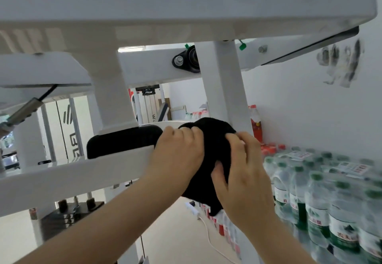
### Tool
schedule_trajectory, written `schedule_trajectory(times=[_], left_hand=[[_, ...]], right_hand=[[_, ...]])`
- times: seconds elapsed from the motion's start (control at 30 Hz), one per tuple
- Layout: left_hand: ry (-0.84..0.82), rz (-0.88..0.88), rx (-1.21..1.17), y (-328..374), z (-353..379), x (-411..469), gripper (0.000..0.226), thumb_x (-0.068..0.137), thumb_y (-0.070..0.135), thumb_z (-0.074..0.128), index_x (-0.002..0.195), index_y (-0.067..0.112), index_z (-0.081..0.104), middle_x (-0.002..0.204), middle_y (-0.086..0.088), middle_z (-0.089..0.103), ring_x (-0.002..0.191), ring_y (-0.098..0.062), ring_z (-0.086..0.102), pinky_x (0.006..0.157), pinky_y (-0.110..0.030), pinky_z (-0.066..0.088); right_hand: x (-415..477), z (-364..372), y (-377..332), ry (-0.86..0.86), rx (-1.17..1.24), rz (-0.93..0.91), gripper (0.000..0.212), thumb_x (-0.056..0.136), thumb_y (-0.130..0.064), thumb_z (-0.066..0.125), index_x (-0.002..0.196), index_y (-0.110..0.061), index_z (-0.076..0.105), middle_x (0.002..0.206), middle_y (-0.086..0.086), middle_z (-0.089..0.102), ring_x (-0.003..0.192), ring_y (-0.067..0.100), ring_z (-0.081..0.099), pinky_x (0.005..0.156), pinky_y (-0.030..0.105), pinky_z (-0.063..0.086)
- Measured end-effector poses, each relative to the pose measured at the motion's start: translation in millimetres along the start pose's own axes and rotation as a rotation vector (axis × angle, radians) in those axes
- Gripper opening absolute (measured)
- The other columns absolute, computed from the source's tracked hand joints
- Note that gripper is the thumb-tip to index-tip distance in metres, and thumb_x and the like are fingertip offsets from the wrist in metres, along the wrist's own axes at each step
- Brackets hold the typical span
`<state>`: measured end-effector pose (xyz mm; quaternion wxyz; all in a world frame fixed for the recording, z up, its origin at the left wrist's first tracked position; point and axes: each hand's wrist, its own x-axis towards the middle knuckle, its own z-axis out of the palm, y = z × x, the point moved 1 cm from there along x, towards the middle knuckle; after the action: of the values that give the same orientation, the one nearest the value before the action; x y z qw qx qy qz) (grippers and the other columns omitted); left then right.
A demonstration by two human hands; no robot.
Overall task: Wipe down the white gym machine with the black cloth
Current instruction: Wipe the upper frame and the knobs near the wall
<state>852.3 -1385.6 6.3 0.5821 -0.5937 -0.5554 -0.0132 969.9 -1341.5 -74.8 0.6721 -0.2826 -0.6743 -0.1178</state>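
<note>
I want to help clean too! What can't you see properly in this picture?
All in the head view:
- White metal gym machine: its top beam is cut off by the picture's upper edge.
- The part of its bar under the bunched black cloth: hidden by the cloth, the left hand and the right hand.
- Labels on the green-capped clear plastic water bottles: blurred, unreadable.
</note>
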Motion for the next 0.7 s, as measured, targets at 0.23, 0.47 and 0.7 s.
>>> schedule_trajectory(times=[0.23,0.47,0.7], left_hand=[[-0.505,-0.068,-0.413,2.6,-11.0,59.4,0.018,0.092,0.035,0.049,0.085,0.02,0.045,0.073,0.004,0.039,0.078,-0.02,0.046,0.072,-0.032,0.036],[0.085,0.021,-0.025,-20.0,18.8,-41.2,0.04,0.099,0.022,0.043,0.134,0.006,0.054,0.12,-0.011,0.065,0.116,-0.028,0.061,0.113,-0.055,0.032],[0.111,0.048,0.076,-57.7,28.7,-120.0,0.051,0.104,0.015,0.015,0.152,0.007,0.028,0.161,-0.012,0.021,0.148,-0.028,0.022,0.117,-0.052,0.022]], right_hand=[[8.3,20.7,-4.4,-0.103,-0.173,-0.046,0.059,0.1,-0.025,0.016,0.15,0.003,0.031,0.152,0.019,0.039,0.135,0.033,0.044,0.103,0.042,0.046],[8.8,25.6,-12.3,-0.242,-0.295,-0.117,0.067,0.087,-0.024,0.042,0.15,-0.003,0.034,0.155,0.015,0.037,0.139,0.033,0.036,0.112,0.046,0.038],[-35.8,57.8,-80.4,-0.214,-0.12,-0.103,0.071,0.093,-0.029,0.042,0.154,-0.001,0.019,0.161,0.021,0.02,0.15,0.034,0.017,0.119,0.052,0.025]])
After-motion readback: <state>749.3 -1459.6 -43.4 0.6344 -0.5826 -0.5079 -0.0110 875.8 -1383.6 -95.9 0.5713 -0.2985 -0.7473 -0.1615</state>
